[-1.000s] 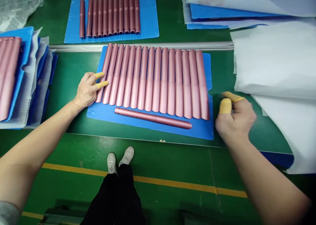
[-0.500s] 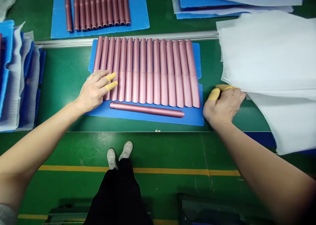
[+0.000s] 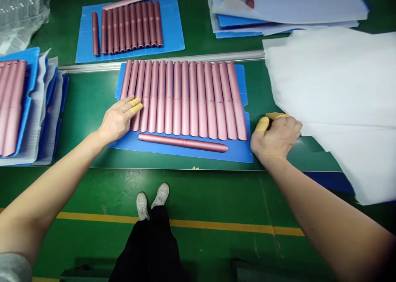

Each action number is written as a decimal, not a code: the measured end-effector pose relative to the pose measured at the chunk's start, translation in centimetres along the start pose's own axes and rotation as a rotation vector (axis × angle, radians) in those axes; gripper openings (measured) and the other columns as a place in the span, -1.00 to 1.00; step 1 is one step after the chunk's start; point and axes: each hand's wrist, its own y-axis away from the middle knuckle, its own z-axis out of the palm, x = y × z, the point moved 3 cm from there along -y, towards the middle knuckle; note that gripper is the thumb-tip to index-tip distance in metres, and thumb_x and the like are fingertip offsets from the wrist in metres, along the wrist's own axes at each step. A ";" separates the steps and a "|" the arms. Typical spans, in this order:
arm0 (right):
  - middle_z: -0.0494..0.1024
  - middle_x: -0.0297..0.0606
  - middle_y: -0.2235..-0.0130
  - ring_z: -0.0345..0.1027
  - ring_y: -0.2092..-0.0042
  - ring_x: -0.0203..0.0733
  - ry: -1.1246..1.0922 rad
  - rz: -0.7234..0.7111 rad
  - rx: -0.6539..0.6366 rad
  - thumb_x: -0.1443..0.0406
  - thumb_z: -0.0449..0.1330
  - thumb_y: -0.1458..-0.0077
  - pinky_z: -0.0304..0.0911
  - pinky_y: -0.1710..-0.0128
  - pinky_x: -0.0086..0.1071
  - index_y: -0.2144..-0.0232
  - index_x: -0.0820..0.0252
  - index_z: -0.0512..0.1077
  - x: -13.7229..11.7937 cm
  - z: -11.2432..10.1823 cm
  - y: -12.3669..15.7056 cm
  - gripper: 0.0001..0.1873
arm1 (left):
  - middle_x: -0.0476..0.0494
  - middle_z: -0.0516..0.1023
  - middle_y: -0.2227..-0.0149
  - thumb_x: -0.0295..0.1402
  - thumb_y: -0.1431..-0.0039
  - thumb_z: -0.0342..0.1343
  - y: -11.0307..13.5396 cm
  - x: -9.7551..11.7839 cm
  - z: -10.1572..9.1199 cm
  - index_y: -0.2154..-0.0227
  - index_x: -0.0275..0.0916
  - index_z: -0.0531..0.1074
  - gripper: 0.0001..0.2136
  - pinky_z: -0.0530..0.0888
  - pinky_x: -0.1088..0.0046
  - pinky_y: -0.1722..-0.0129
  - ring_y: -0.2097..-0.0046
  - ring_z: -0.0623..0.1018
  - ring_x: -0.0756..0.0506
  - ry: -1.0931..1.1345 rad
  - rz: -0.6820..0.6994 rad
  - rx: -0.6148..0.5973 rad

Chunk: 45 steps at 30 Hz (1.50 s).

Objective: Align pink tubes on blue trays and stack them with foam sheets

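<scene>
A blue plastic sheet (image 3: 238, 152) lies on the green table with a row of several pink metal tubes (image 3: 185, 98) standing side by side on it. One more pink tube (image 3: 182, 143) lies crosswise along the sheet's near edge. My left hand (image 3: 119, 119) rests flat on the leftmost tubes, fingers stretched out, yellow finger cots on two fingertips. My right hand (image 3: 275, 135) is curled just right of the sheet, its cotted thumb and forefinger pinched at the edge of a stack of white paper sheets (image 3: 334, 88).
A second blue sheet with darker pink tubes (image 3: 126, 24) lies at the back. Stacked blue sheets with tubes and paper (image 3: 27, 108) sit at the left. More paper and blue sheets (image 3: 278, 9) lie at the back right. A metal rail (image 3: 93, 66) crosses the table.
My left hand slid from beside the row onto the leftmost tubes. My right hand moved right to the edge of the white paper and closed on it.
</scene>
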 end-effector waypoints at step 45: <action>0.43 0.21 -0.13 0.21 -0.24 0.31 -0.025 -0.039 -0.058 0.17 -0.04 -0.41 0.15 -0.26 0.22 -0.05 0.29 0.48 -1.3 -1.5 1.8 -0.59 | -0.42 0.47 -0.39 -0.52 -0.44 -0.11 -7.4 14.5 7.5 -0.29 -0.35 0.52 -0.52 0.35 -0.30 -0.46 -0.45 0.44 -0.36 -0.127 0.340 -0.214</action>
